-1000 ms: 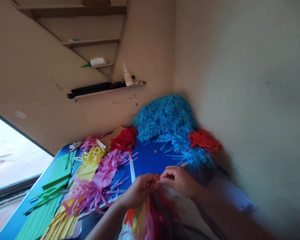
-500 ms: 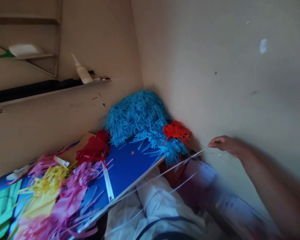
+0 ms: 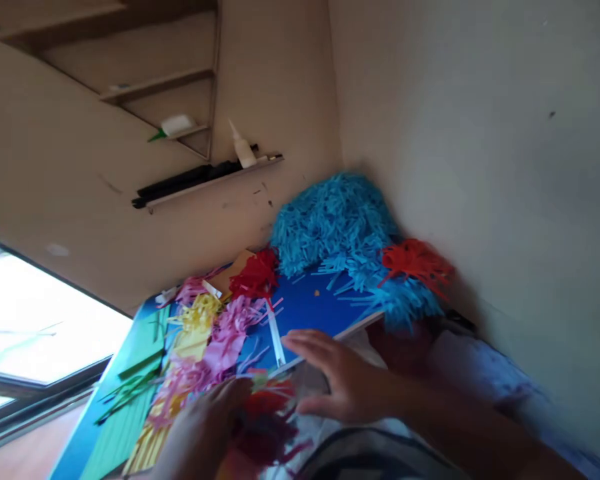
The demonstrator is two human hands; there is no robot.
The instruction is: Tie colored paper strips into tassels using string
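Note:
My right hand (image 3: 337,377) reaches in from the lower right with its fingers stretched out and apart, hovering over the near edge of the blue board (image 3: 310,310). My left hand (image 3: 203,427) is blurred at the bottom, wrapped around a bundle of red and mixed-colour paper strips (image 3: 265,420). The right fingertips are close to that bundle. A white strip (image 3: 276,333) lies on the board just beyond my right hand.
Piles of cut paper fringe lie on the board: blue (image 3: 337,227) and red (image 3: 417,263) in the corner, red (image 3: 255,277), pink (image 3: 225,337), yellow (image 3: 197,317), and green strips (image 3: 130,393) at the left. A wall shelf (image 3: 205,183) carries a glue bottle (image 3: 241,147). A window (image 3: 40,320) is at left.
My right hand, stretched out toward the right wall half a second ago, has come back over the board's edge. My left hand with the bundle is in view again. The camera swung left.

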